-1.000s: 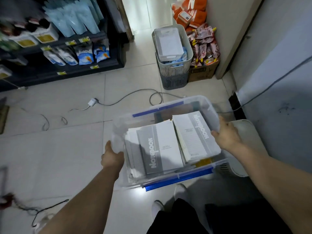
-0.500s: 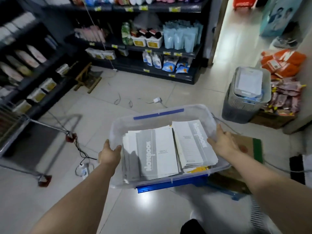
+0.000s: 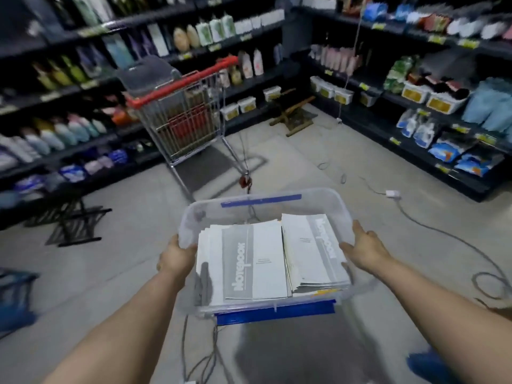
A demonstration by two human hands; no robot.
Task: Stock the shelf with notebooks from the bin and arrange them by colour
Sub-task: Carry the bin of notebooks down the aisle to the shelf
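I carry a clear plastic bin (image 3: 327,200) with blue latches in front of my body, above the floor. Two stacks of grey and white notebooks (image 3: 255,261) lie flat inside it, with a yellow edge showing under the right stack. My left hand (image 3: 176,257) grips the bin's left rim. My right hand (image 3: 365,246) grips the right rim. Dark store shelves (image 3: 83,87) packed with bottles and pouches run along the left and the right.
A metal shopping cart (image 3: 182,112) with a red handle stands straight ahead. Cables (image 3: 432,228) and a white plug trail across the tiled floor on the right. A black folding stand (image 3: 74,223) lies at the left, a wooden stool at the far corner.
The view has swung left from the doorway and grey basket to the shelf aisle and the cart. Both hands keep the same grip on the bin.
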